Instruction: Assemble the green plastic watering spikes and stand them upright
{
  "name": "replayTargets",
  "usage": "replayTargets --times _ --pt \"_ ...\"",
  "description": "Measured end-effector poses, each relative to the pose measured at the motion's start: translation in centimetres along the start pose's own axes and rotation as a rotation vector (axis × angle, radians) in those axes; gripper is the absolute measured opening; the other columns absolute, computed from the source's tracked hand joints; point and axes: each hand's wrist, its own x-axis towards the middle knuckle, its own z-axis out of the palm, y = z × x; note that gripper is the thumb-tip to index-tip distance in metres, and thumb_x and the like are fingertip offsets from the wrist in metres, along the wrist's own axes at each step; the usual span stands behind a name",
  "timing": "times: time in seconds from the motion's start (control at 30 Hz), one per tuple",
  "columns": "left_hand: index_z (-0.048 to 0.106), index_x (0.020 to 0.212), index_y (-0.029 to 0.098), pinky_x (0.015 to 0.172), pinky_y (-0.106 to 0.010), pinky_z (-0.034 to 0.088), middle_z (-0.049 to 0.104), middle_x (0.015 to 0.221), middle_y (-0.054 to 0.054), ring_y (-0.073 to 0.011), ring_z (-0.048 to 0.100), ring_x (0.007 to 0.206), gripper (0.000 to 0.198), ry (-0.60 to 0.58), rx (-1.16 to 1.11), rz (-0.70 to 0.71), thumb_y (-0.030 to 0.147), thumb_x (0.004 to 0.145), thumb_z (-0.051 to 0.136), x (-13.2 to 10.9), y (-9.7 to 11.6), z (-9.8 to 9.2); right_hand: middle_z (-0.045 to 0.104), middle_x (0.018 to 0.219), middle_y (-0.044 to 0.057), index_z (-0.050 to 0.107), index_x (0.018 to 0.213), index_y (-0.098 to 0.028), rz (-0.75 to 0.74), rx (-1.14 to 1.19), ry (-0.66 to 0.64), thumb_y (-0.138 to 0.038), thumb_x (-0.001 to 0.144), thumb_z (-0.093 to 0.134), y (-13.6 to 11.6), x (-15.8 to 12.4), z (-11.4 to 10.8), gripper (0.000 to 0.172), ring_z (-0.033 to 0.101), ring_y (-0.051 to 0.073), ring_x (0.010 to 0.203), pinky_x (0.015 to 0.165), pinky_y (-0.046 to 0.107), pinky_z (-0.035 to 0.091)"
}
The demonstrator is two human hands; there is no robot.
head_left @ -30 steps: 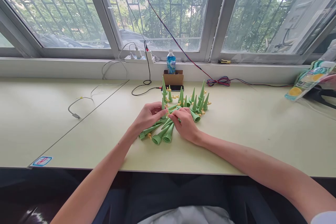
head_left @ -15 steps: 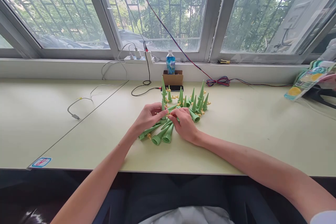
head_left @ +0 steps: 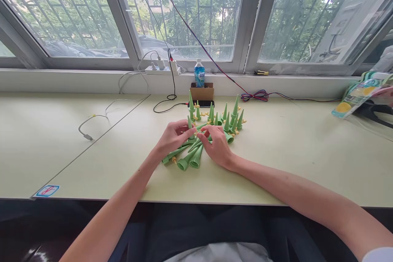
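Pinched upright in my left hand (head_left: pixel 175 138) is a green plant watering spike (head_left: pixel 189 123), its lower part partly covered by the fingers. My right hand (head_left: pixel 216 143) is curled at that spike's small yellow valve (head_left: pixel 196 133), thumb and forefinger around it; the exact contact is too small to make out. Beneath and in front of the hands lie several loose green spikes (head_left: pixel 196 158), wide threaded ends towards me. Behind them, more spikes (head_left: pixel 235 110) with yellow valves stand point up on the table.
A blue-labelled bottle (head_left: pixel 199 74) stands by a small cardboard box (head_left: pixel 202 91), with a dark phone (head_left: pixel 201 103) before it. A bundled cable (head_left: pixel 255 95) lies at the back, a white cable (head_left: pixel 87 136) at left. At far right are a plastic package (head_left: pixel 353 97) and black-handled scissors (head_left: pixel 376 110).
My right forefinger and thumb have shifted slightly and parted a little at the valve. The left hand keeps the spike almost in the same place, slightly lower left.
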Motion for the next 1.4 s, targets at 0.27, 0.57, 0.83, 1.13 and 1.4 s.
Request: replayTargets --times 0.27,0.57,0.83,1.13,1.4 --pt "0.065 0.084 0.016 0.040 -0.020 0.034 0.053 0.064 0.000 -0.0061 0.044 0.045 0.025 0.329 0.054 0.053 0.040 0.080 0.069 0.5 -0.4 -0.2 0.065 0.080 0.003 0.054 0.089 -0.022 -0.076 0.028 0.029 -0.030 0.099 0.044 -0.3 0.0 -0.1 0.016 0.057 0.017 0.078 0.084 0.034 0.042" --pt "0.070 0.084 0.015 0.051 -0.024 0.050 0.069 0.076 -0.005 -0.0126 0.062 0.054 0.024 0.556 0.337 0.008 0.039 0.079 0.066 2.6 -1.7 -3.3 0.064 0.075 0.003 0.055 0.081 -0.022 -0.192 0.020 -0.104 -0.027 0.100 0.042 -0.4 -0.1 0.3 0.023 0.054 0.016 0.077 0.082 0.033 0.042" --pt "0.073 0.077 0.017 0.076 -0.030 0.052 0.074 0.076 -0.006 -0.0208 0.071 0.071 0.015 0.432 0.633 -0.167 0.029 0.077 0.064 7.3 -3.5 -4.3 0.063 0.075 0.002 0.056 0.081 -0.022 -0.198 -0.008 -0.137 -0.025 0.099 0.043 -0.2 -0.2 0.4 0.023 0.052 0.016 0.076 0.084 0.031 0.041" --pt "0.072 0.071 0.019 0.073 -0.029 0.049 0.075 0.078 -0.006 -0.0225 0.069 0.077 0.009 0.272 0.737 -0.266 0.027 0.071 0.067 8.8 -5.3 -4.9 0.063 0.075 0.003 0.055 0.079 -0.022 -0.198 -0.018 -0.172 -0.026 0.099 0.042 -0.5 -0.1 0.4 0.025 0.051 0.016 0.074 0.083 0.033 0.040" --pt "0.071 0.078 0.018 0.072 -0.029 0.048 0.075 0.086 -0.008 -0.0245 0.068 0.083 0.024 0.171 0.795 -0.301 0.042 0.072 0.068 8.3 -5.1 -5.3 0.063 0.074 0.003 0.054 0.078 -0.021 -0.208 -0.013 -0.161 -0.024 0.099 0.043 -0.5 0.0 0.4 0.024 0.051 0.016 0.073 0.083 0.032 0.039"
